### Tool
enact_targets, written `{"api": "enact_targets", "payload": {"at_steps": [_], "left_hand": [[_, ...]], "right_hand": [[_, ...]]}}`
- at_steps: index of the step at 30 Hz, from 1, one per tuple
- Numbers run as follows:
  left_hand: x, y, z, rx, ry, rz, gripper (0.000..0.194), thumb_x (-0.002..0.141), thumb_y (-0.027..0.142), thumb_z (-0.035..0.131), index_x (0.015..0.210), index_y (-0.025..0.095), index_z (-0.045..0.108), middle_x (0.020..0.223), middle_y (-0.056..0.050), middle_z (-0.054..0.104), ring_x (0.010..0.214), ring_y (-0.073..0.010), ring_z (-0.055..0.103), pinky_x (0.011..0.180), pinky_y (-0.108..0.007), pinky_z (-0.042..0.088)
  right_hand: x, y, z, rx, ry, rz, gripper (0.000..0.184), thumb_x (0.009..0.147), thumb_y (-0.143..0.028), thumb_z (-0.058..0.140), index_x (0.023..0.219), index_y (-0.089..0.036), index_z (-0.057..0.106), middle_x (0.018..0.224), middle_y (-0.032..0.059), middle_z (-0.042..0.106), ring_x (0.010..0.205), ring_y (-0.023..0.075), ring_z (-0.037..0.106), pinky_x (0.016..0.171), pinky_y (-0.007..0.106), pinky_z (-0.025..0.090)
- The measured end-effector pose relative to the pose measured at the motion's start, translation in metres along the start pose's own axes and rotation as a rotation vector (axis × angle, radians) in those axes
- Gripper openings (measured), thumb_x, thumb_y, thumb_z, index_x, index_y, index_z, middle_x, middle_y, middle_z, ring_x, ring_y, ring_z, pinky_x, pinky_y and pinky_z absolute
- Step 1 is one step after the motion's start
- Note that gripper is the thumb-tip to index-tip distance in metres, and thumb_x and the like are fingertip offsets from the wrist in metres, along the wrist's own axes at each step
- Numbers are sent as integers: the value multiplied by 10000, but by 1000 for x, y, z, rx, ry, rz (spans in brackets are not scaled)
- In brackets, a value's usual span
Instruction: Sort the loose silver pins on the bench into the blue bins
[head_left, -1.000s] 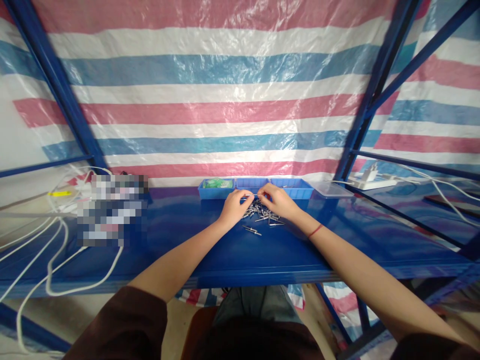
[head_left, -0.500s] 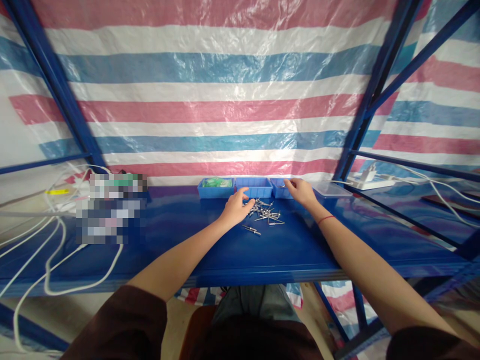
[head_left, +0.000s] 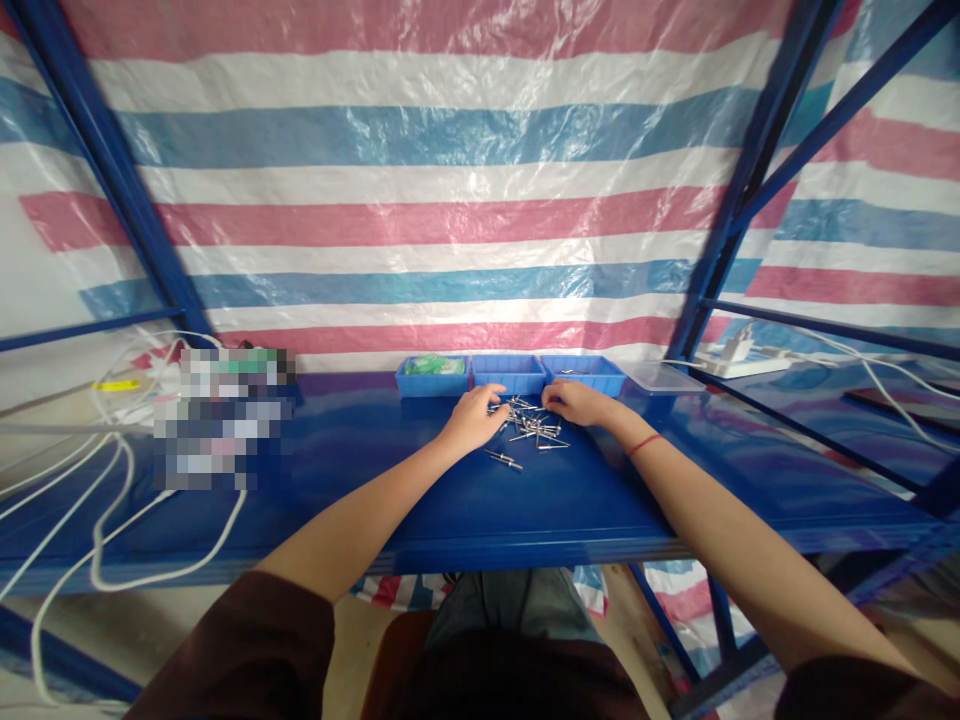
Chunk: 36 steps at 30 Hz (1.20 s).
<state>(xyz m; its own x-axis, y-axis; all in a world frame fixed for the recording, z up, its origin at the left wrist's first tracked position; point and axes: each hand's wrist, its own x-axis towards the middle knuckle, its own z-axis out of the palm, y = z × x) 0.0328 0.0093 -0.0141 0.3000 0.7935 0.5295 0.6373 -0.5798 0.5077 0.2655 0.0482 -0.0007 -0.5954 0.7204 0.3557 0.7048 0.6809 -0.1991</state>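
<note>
A loose pile of silver blind rivets lies on the blue tabletop. At the pile's left edge is my left hand, thumb and forefinger apart and nothing seen in its grasp. My right hand is on the opposite side, its fingers curled together at the upper right of the rivets; whatever the fingertips hold, if anything, is hidden. Just behind my right hand stands the right blue bin, with a few thin metal pieces inside. The middle blue bin is behind the pile.
A left blue bin holds green plastic packaging. Right of the bins lies a clear plastic lid. White cables run over the table's left side, and a power strip lies at right. Blue frame posts flank the table.
My right hand has moved left and toward me, from over the right bin to the edge of the rivet pile. My left hand stays nearly still.
</note>
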Motion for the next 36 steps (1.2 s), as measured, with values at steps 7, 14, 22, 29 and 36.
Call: {"api": "enact_targets", "payload": {"at_steps": [7, 14, 22, 29, 36], "left_hand": [[-2, 8, -6, 41, -47, 140, 296, 834, 365, 497, 1074, 221, 594, 952, -46, 632, 929, -183, 575, 871, -332, 432], [0, 10, -13, 17, -6, 191, 201, 866, 294, 444, 866, 190, 616, 856, -27, 632, 843, -155, 571, 807, -276, 431], [0, 10, -7, -45, -44, 197, 207, 863, 290, 440, 859, 171, 609, 802, -29, 598, 779, -150, 550, 737, -265, 429], [1, 10, -6, -64, -60, 182, 240, 876, 291, 412, 841, 155, 605, 779, -25, 585, 763, -146, 547, 722, -256, 422], [0, 11, -5, -98, -40, 156, 235, 869, 312, 428, 878, 173, 618, 801, -27, 604, 779, -150, 558, 724, -261, 431]], "right_hand": [[3, -44, -12, 251, 16, -77, 152, 813, -211, 459, 810, -154, 600, 717, 28, 592, 640, 132, 510, 620, 276, 404], [10, -67, -3, 664, 142, 53, 203, 738, -330, 587, 824, -147, 574, 707, 9, 574, 606, 105, 519, 592, 270, 433], [10, -76, -4, 907, 218, 160, 317, 645, -344, 700, 876, -167, 575, 727, 18, 632, 633, 117, 580, 649, 296, 485], [8, -83, -7, 841, 206, 112, 237, 696, -361, 653, 811, -155, 634, 747, 35, 653, 664, 129, 581, 668, 309, 474], [10, -81, -5, 730, 297, 76, 206, 707, -363, 642, 755, -164, 620, 740, 30, 635, 675, 136, 566, 678, 322, 472]]}}
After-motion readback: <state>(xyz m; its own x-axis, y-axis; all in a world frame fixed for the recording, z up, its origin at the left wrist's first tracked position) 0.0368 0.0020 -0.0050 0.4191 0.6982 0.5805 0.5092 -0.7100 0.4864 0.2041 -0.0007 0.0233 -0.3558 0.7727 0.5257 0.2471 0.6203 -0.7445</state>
